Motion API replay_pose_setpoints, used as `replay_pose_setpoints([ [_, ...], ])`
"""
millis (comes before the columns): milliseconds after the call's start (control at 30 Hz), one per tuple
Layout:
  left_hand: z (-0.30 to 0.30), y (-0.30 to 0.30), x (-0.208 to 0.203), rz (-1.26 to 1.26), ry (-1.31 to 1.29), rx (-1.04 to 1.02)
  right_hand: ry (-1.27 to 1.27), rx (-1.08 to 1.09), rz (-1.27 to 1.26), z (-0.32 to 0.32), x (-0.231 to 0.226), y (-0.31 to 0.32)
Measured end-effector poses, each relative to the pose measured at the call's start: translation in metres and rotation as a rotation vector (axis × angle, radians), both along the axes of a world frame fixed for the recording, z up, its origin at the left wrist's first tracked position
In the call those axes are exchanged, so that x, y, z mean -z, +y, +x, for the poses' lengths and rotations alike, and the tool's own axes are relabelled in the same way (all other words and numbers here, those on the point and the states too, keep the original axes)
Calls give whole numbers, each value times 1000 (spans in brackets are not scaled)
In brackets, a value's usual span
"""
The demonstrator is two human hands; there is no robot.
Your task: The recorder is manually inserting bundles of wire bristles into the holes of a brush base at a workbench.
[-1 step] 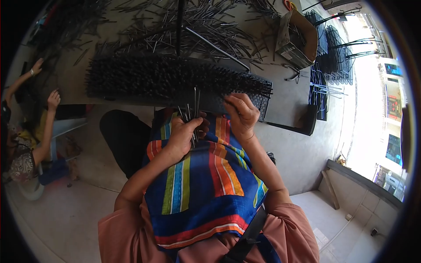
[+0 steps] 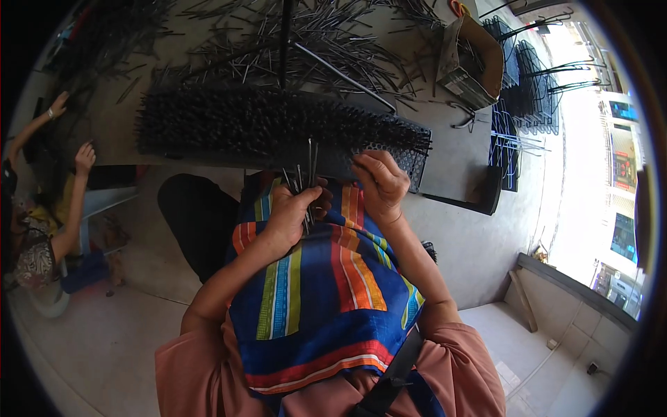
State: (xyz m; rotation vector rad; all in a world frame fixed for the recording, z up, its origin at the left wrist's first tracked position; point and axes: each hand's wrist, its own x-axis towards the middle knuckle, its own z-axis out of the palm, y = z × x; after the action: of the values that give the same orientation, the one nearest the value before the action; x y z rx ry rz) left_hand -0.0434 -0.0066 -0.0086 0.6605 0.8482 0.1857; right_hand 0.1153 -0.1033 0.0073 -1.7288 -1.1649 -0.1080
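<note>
My left hand [image 2: 290, 212] is closed round a small bunch of thin metal rods [image 2: 310, 163] over my lap, their ends sticking up. My right hand [image 2: 382, 179] is closed in a pinch at the near edge of a long black perforated rack [image 2: 419, 161]. Whatever its fingertips hold, if anything, is too dark to make out. Short dark rods [image 2: 229, 125] stand upright and packed close over most of the rack. Toward the rack's right end, bare holes show.
Loose rods [image 2: 326, 59] lie heaped on the table behind the rack. An open cardboard box [image 2: 472, 66] stands at the back right, near black wire racks [image 2: 535, 90]. Another person's hands [image 2: 85, 158] are at the far left. A striped apron [image 2: 313, 292] covers my lap.
My right hand has shifted very slightly toward me. The left hand and its rods stay in place.
</note>
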Motion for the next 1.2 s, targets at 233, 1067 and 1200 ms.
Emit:
replay_pose_setpoints([
  [233, 0, -1, 0, 43, -42, 2, -388, -58, -120, -10, -4, -3],
  [1067, -1, 10, -8, 58, -61, 5, 100, 115, -284, 14, -24, 38],
  [1200, -2, 8, -7, 31, -28, 0, -60, 97, -405, 3, -29, 29],
])
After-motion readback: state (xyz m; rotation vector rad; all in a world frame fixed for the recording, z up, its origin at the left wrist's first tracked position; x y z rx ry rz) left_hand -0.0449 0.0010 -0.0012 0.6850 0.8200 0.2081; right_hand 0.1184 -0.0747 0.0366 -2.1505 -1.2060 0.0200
